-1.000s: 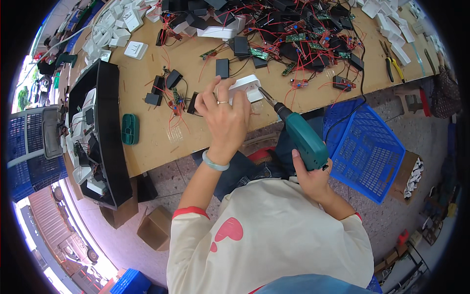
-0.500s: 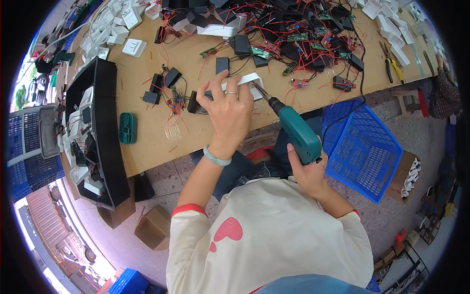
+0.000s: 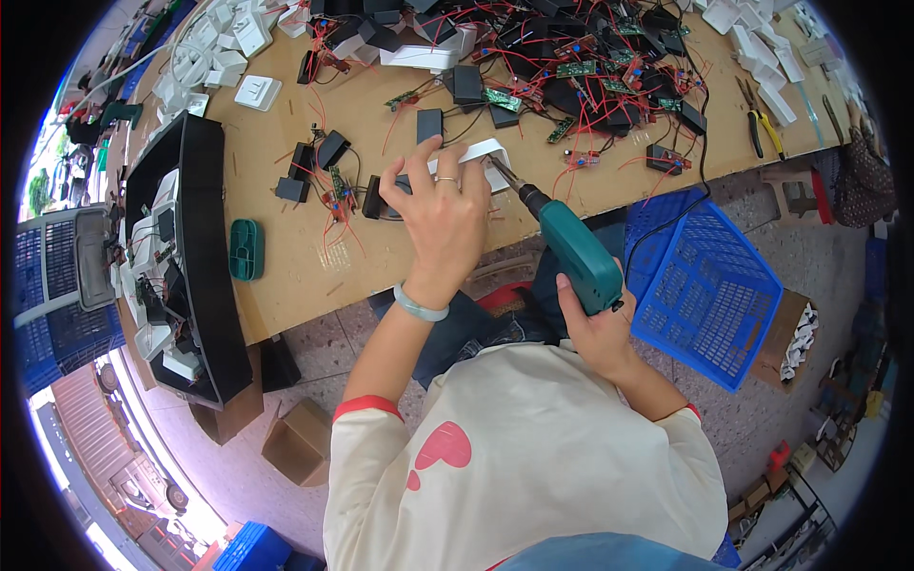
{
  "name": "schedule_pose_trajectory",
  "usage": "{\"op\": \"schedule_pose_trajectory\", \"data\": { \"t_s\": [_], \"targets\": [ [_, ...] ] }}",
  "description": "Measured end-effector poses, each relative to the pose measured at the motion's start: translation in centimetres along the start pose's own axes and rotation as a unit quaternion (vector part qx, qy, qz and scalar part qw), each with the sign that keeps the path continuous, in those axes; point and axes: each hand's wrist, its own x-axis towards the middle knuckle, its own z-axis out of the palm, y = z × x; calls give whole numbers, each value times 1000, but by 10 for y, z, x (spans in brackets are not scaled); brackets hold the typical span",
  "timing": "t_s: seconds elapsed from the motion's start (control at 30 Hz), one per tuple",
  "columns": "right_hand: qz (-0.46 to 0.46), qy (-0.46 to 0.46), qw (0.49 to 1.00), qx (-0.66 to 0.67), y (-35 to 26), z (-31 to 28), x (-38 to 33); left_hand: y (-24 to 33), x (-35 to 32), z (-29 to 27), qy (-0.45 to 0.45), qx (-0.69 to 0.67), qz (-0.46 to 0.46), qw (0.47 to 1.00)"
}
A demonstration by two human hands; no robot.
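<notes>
While the left hand (image 3: 440, 217) pins a white cover (image 3: 476, 157) with fingers curled on the bench (image 3: 314, 276), right hand (image 3: 595, 328) grips a green drill (image 3: 571, 249), bit angled up-left into it.

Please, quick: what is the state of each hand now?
Left hand: closed on a white plastic piece.
Right hand: closed on a teal electric screwdriver.

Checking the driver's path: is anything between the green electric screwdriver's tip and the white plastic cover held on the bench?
Nothing visible: the green electric screwdriver in the right hand reaches the white plastic cover under the left hand.
</notes>
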Motion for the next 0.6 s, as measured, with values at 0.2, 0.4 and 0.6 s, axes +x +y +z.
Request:
{"op": "schedule_pose_trajectory", "data": {
  "t_s": [0.2,0.4,0.6],
  "targets": [
    [-8,-17,1000,-13,2,-1,1,0,0,0,0,1,0,1000],
    [-2,-6,1000,-9,3,2,-1,0,-1,1,-1,1,1,1000],
    [1,-2,1000,5,5,3,-4,0,-1,1,3,-6,-2,1000]
  ]
}}
